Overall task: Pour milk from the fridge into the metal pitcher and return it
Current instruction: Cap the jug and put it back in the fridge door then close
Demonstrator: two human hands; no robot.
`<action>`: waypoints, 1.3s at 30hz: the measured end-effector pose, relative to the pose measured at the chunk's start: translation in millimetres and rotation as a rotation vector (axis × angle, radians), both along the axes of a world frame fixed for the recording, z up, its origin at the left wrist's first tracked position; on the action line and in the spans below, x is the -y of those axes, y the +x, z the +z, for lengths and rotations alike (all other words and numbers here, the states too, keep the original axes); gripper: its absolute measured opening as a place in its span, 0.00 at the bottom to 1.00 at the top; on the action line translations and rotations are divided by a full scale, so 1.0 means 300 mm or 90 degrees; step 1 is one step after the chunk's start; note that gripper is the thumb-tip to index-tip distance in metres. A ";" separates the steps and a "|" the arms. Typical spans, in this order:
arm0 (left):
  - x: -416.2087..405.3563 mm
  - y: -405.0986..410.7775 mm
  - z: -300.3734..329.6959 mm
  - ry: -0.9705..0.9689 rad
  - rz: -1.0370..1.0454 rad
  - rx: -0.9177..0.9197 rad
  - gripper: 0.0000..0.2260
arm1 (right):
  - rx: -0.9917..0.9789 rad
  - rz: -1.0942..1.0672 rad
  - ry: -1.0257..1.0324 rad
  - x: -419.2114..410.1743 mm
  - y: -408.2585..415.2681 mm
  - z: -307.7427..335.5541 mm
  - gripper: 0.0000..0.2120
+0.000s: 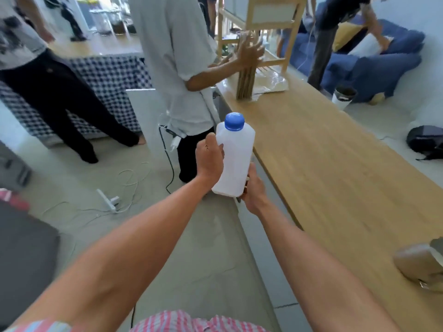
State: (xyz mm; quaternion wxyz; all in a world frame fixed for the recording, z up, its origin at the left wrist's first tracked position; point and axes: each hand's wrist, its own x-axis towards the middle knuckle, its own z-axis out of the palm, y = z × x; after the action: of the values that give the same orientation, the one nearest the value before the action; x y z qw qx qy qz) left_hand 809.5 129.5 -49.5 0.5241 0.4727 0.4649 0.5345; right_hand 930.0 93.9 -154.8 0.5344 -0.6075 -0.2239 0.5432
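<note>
We held the milk bottle (233, 159) upright w/ blue cap (234, 121) on, prob. so nothing spilled while carrying it past the long wooden tabletop (335, 168). Left hand (209, 159) was wrapped round the bottle's side, thumb up near the shoulder; right hand (254, 190) closed under and behind the base, bearing the weight. Neither fridge nor metal pitcher was in view, so stage of task unclear.

Translucent matt plastic bottle (233, 161); glossy blue cap (234, 121); smooth wooden counter (335, 164).
</note>
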 end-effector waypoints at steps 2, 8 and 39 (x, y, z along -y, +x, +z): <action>-0.034 -0.148 0.006 0.001 0.067 -0.008 0.19 | 0.012 0.051 0.005 -0.077 -0.141 -0.004 0.33; -0.103 -0.621 0.041 0.025 0.227 -0.029 0.24 | -0.012 0.203 0.008 -0.233 -0.616 0.057 0.31; 0.252 -2.178 0.122 -0.022 1.014 -0.048 0.24 | 0.002 0.973 -0.017 -0.218 -2.455 0.181 0.24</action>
State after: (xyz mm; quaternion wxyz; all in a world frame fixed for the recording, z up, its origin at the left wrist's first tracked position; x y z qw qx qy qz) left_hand 156.0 53.8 -12.8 -0.0245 0.0076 0.6883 0.7250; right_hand 193.6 159.3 -100.5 0.0025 -0.2907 -0.5761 0.7639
